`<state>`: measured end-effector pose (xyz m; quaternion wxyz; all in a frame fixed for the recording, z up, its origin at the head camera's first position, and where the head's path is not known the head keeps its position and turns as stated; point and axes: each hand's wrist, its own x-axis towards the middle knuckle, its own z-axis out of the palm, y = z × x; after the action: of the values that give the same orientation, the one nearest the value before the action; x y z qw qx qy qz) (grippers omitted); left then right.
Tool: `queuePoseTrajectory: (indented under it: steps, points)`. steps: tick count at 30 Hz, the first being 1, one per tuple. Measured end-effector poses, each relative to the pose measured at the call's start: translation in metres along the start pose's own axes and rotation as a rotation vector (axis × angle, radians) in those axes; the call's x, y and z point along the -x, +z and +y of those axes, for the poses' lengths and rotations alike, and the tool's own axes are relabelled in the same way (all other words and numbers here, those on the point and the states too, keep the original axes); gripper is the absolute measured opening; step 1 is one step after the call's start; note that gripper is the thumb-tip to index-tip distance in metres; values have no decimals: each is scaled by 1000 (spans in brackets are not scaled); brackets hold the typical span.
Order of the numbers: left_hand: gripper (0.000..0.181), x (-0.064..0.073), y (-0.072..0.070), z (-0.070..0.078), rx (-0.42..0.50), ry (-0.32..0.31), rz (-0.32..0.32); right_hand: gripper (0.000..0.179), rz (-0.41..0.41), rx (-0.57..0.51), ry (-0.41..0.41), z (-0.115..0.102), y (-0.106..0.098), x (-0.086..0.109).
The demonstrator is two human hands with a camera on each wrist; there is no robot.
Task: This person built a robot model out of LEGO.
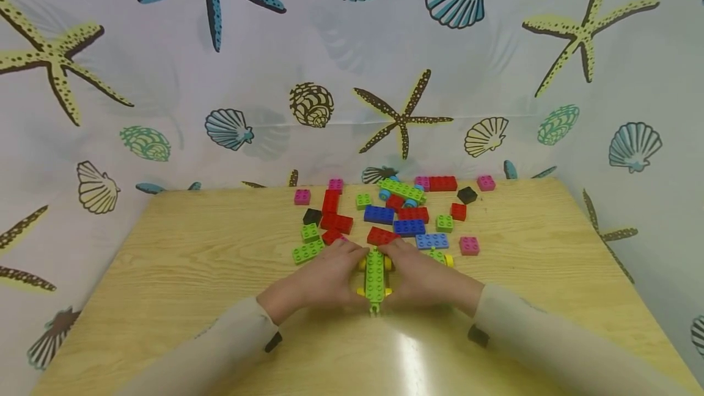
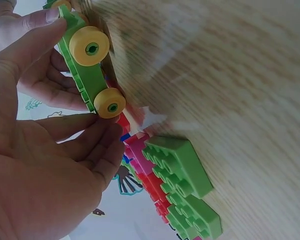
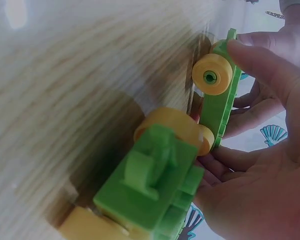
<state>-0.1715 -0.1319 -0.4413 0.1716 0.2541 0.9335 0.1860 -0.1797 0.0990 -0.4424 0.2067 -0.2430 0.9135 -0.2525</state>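
Observation:
A green toy car base (image 1: 375, 280) with yellow wheels (image 2: 89, 46) lies lengthwise between both hands. My left hand (image 1: 332, 271) holds it from the left, thumb at the near end and fingertips at the far end. From the right, my right hand (image 1: 420, 275) grips the same base in the same way. Beside the right hand stands a second green car base (image 3: 147, 175) with yellow wheels, mostly hidden behind that hand in the head view. Just beyond the fingers lies a red brick (image 1: 381, 236).
Several loose bricks lie behind the hands, among them a dark blue brick (image 1: 379, 214), a light blue brick (image 1: 431, 241), a green brick (image 1: 308, 252) and a pink brick (image 1: 469, 245). A green base with blue wheels (image 1: 403, 190) sits near the table's back edge, before a shell-print cloth.

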Motion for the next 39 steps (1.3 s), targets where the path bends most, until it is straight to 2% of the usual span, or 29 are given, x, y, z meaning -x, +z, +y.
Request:
queuePoseTrajectory:
  steps: [13, 24, 28, 39]
  points:
    - [98, 6, 9, 1, 84, -22, 7, 102, -22, 11, -5, -3, 7, 7]
    - [103, 22, 22, 6, 290, -113, -8, 98, -48, -65, 1, -7, 15, 25]
    - [100, 26, 24, 10, 341, -124, -6, 97, -36, -90, 4, -7, 17, 30]
    - [98, 31, 28, 11, 366, -114, 47, 98, -6, -176, 26, -9, 17, 35]
